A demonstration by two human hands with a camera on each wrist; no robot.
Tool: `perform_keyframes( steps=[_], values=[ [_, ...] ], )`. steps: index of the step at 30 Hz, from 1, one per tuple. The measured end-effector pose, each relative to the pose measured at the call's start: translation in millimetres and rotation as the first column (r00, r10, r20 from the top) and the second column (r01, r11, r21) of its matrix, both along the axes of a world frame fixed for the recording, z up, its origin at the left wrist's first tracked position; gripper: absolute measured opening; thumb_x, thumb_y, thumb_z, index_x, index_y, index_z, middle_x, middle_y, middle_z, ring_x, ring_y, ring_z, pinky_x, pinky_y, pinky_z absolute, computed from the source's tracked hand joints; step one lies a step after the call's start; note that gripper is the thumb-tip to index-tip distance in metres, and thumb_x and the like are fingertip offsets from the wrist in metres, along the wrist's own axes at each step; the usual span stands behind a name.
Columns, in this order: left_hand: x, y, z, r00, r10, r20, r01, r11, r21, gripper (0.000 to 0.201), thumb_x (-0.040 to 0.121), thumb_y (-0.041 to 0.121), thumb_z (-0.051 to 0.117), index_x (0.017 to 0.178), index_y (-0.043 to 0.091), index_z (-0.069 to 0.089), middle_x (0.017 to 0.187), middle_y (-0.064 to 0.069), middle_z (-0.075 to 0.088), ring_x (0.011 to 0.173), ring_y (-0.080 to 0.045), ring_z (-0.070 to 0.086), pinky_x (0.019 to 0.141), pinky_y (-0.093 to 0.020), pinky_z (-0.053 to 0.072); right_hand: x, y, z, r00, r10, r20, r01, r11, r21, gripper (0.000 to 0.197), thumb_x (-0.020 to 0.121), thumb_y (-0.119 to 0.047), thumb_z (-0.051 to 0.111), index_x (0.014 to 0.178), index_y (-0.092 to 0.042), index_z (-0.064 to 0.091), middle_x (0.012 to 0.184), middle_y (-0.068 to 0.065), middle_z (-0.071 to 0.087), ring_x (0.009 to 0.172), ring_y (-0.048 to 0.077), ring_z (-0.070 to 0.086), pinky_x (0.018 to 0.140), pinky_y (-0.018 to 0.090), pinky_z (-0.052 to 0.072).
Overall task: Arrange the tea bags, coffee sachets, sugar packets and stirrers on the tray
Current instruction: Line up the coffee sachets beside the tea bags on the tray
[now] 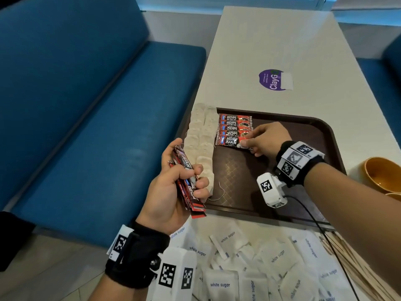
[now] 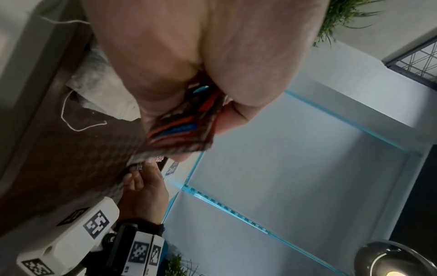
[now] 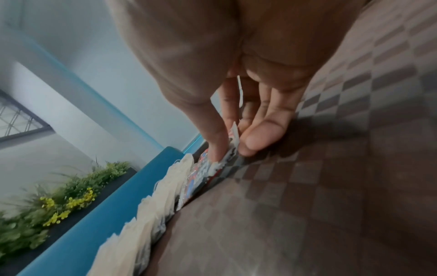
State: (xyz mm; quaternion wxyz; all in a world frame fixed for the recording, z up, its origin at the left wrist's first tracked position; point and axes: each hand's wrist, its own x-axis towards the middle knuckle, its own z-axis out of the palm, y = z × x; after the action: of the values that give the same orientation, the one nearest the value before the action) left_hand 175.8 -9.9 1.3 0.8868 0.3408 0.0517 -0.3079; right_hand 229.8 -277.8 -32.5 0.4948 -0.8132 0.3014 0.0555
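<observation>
A brown tray (image 1: 321,131) lies on the white table. Two columns of pale tea bags (image 1: 202,137) run down its left side. Beside them, several red coffee sachets (image 1: 233,127) lie stacked in a row. My right hand (image 1: 263,139) pinches the right end of the nearest sachet (image 1: 227,141) between thumb and fingers, low on the tray (image 3: 354,168). My left hand (image 1: 173,181) hovers at the tray's left front corner and grips a bundle of red coffee sachets (image 1: 186,179), seen close in the left wrist view (image 2: 182,127).
White sugar packets (image 1: 256,263) lie heaped on the table in front of the tray. Wooden stirrers (image 1: 355,263) lie at the right front. An orange bowl (image 1: 382,174) stands right of the tray. A blue bench (image 1: 97,127) runs along the left.
</observation>
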Motion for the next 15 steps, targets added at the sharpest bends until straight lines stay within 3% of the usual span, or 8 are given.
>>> perform_keyframes(
  steps=[6,10,15],
  values=[
    [-3.3,-0.2,-2.6,0.999,-0.027,0.028,0.026,0.999,0.023,0.075,0.08,-0.007,0.043,0.133,0.045,0.057,0.087,-0.013,0.051,0.064,-0.021,0.045,0.051,-0.028,0.041,2.2,2.6,4.4,0.999,0.05,-0.009,-0.05,0.992,-0.117,0.03,0.071,-0.016,0.094,0.091,-0.009,0.072,0.08,0.008,0.075,0.06,0.016,0.066,0.06,0.03,0.063],
    [-4.3,0.0,-4.0,0.998,-0.036,0.045,0.035,0.999,0.023,0.076,0.083,-0.009,0.041,0.134,0.045,0.056,0.087,-0.013,0.05,0.064,-0.022,0.046,0.052,-0.029,0.04,1.4,1.6,6.5,0.999,0.048,-0.01,-0.049,0.987,-0.15,0.038,0.068,-0.019,0.096,0.094,-0.011,0.07,0.083,0.006,0.074,0.064,0.017,0.07,0.065,0.033,0.065],
    [-4.1,0.6,-1.3,0.998,-0.022,0.054,0.02,0.999,0.049,0.08,0.082,-0.01,0.041,0.135,0.048,0.056,0.091,-0.014,0.052,0.065,-0.023,0.046,0.052,-0.029,0.04,-0.2,1.1,7.5,1.0,0.029,-0.008,-0.03,0.99,-0.14,0.039,0.073,-0.023,0.093,0.097,-0.009,0.067,0.08,0.006,0.074,0.063,0.017,0.069,0.059,0.031,0.064]
  ],
)
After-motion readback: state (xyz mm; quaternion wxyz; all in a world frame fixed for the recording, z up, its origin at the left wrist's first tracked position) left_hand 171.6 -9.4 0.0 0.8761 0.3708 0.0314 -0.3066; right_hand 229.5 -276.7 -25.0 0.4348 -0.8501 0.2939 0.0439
